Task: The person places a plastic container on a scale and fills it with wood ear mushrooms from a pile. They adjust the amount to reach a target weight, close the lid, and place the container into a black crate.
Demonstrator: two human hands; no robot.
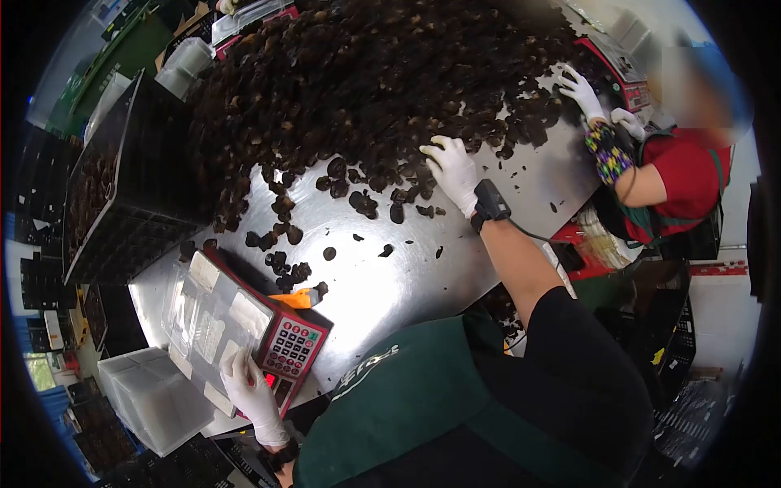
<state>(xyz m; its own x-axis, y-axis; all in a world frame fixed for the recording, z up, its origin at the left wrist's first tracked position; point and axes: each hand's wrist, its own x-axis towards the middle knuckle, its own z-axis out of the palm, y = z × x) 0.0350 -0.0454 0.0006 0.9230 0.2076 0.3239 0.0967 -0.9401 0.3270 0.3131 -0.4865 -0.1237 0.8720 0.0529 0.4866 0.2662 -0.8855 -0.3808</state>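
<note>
A broad heap of dark brown, mushroom-like pieces [366, 81] covers the far part of the metal table. At its near edge is my gloved right hand [452, 172], fingers apart and slightly curled, with nothing visible in them. My gloved left hand [254, 394] is at the lower left, beside the keypad of a red scale [291, 348]. Its fingers are closed at the near edge of a clear plastic tray [198, 321] lying on the scale's plate. The fingertips are partly hidden.
An orange-handled tool [297, 298] lies beside the scale. Stacked clear containers [154, 398] stand at the lower left, below a black crate [134, 187] holding more dark pieces. Across the table at right, a co-worker's gloved hand [582, 92] touches the heap near another red scale [618, 69].
</note>
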